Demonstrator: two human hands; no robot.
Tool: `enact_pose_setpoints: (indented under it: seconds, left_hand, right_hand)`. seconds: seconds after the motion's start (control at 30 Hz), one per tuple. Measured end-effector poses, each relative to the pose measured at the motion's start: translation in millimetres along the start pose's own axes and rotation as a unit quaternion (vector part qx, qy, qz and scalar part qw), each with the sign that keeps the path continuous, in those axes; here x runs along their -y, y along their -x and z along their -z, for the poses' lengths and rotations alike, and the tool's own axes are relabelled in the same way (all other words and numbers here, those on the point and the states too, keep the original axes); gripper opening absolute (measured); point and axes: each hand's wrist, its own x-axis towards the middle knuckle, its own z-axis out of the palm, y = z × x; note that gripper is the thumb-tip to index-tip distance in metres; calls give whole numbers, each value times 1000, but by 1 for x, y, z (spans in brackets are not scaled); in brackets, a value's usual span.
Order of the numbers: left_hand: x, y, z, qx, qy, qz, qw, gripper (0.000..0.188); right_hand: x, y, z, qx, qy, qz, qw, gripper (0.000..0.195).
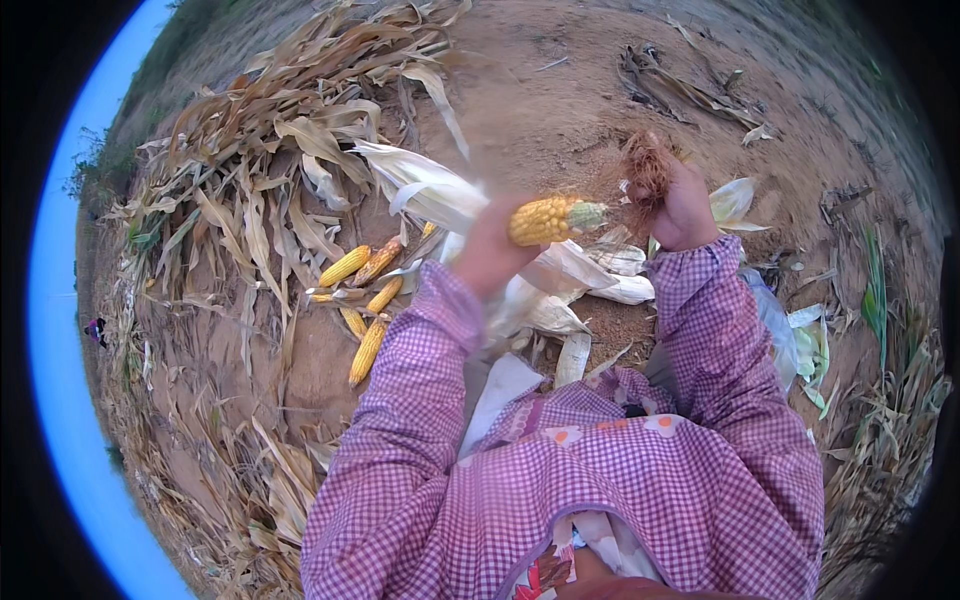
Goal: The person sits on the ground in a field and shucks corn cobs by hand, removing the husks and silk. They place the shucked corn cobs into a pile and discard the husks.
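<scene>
My left hand (491,247) is wrapped around an ear of corn (541,222), its yellow kernels and pale green tip showing to the right. White husk leaves (431,187) spread out from the far side of that fist. Up and to the right, my right hand (681,206) grips a tangle of reddish-brown corn silk (648,171), a short gap away from the cob's tip. Loose pale husks (551,300) lie beneath both hands. Left of my left forearm, several husked corn cobs (367,352) rest on the soil, some touching each other.
A large heap of dry corn stalks and leaves (255,157) fills the far left. More dry stalks (892,427) lie along the right side. A translucent plastic bag (772,322) sits beside my right sleeve. Far off at the left stands a small figure of a person (95,331).
</scene>
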Motion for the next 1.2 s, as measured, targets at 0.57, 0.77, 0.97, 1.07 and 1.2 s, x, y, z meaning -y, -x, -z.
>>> enact_pose_setpoints:
  seconds: [0.57, 0.77, 0.97, 1.07, 1.2]
  left_hand:
    - [-25, -3, 32, -214, -430, -304, 823, 24]
    - [-15, -7, 41, -168, -412, -251, 860, 22]
    - [19, -10, 33, -198, -373, -166, 891, 23]
    - [-11, -15, 39, -93, -522, -211, 821, 23]
    - [-19, -11, 34, -68, -488, -252, 833, 23]
  right_hand:
    - [-21, 25, -28, 240, 517, -76, 818, 60]
    - [-21, 24, -26, 256, 508, -59, 820, 43]
    - [-30, 26, -26, 163, 718, 185, 651, 31]
    - [-32, 23, -14, 169, 745, 280, 582, 26]
    - [-20, 26, -47, 37, 291, 49, 955, 20]
